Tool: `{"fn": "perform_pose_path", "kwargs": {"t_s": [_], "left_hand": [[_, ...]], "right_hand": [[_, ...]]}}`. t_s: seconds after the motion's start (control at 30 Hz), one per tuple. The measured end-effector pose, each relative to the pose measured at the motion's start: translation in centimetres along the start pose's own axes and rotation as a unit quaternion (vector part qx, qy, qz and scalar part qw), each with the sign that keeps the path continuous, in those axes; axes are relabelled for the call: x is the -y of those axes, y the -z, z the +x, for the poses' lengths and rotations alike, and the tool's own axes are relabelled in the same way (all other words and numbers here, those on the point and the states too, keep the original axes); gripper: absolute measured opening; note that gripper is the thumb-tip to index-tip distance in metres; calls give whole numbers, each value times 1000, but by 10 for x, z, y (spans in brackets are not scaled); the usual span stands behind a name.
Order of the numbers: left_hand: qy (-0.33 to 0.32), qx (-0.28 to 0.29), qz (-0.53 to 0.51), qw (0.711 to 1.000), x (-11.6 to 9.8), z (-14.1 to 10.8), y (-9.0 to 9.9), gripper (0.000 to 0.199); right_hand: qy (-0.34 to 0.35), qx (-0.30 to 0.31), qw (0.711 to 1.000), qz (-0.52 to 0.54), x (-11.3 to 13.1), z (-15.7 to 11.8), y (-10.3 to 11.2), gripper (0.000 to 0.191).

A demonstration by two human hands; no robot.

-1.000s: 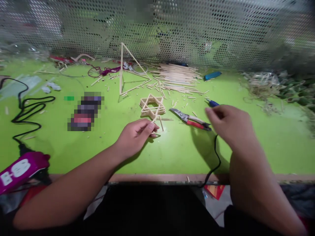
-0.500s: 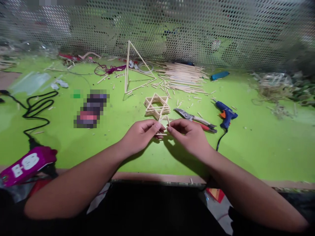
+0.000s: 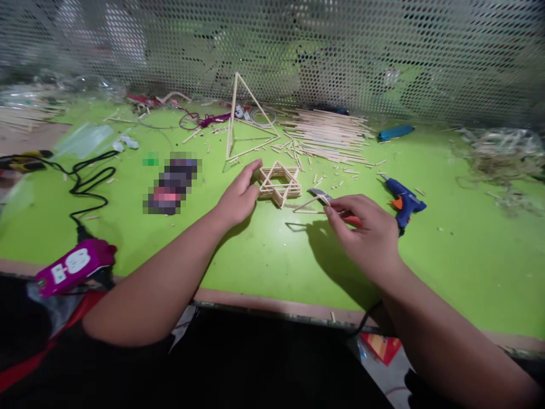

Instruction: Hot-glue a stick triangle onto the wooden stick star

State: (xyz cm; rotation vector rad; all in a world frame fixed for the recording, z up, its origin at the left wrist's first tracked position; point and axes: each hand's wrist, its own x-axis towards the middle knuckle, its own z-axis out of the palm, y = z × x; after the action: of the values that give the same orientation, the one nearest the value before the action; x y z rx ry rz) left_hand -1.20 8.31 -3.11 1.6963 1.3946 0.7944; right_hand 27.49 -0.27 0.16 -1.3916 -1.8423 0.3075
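One small stick triangle point(image 3: 309, 207), held in a pinch by the closed fingers of the right hand point(image 3: 361, 233), above the counter point(image 3: 264, 272) near its middle, one star-shaped stick frame point(image 3: 279, 184), just beside the open left hand point(image 3: 237, 196), one pair of red-handled snips point(image 3: 321, 196), partly hidden under the right hand, one blue glue gun point(image 3: 402, 200)

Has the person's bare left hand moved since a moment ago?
Yes: the bare left hand went forward, from below the flat wooden-stick star frame to its left side.
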Motion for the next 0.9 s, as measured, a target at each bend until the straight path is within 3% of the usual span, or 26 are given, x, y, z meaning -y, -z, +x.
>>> {"fn": "perform_pose_path", "kwargs": {"t_s": [0.07, 0.2, 0.3, 0.4, 0.47, 0.57, 0.63, 0.73, 0.9], "left_hand": [[0, 0, 16, 1000, 0, 0, -1, 72], [3, -56, 68, 996, -4, -11, -1, 57], [31, -61, 99, 993, -8, -24, 3, 43], [18, -67, 117, 991, -11, -30, 10, 42], [-24, -40, 119, 992, -12, -28, 14, 57], [-81, 75, 84, 990, -10, -22, 18, 93], [-83, 138, 77, 984, -7, -20, 18, 107], [-69, 151, 140, 976, -7, -20, 16, 108], [-78, 128, 208, 967, -19, -31, 10, 84]], "right_hand": [[-1, 6, 1000, 7, 1, 0, 0, 10], [-8, -3, 1000, 28, 2, 3, 2, 8], [-28, -18, 999, 42, -1, 7, 3, 9], [-63, -20, 996, 61, -5, 10, 4, 12], [-81, -18, 993, 79, -8, 11, 4, 13], [-97, -12, 991, 97, -9, 11, 4, 11], [-103, -2, 990, 101, -8, 11, 4, 11], [-103, 17, 989, 103, -7, 9, 3, 11], [-89, 42, 989, 113, -6, 9, 3, 10]]}}
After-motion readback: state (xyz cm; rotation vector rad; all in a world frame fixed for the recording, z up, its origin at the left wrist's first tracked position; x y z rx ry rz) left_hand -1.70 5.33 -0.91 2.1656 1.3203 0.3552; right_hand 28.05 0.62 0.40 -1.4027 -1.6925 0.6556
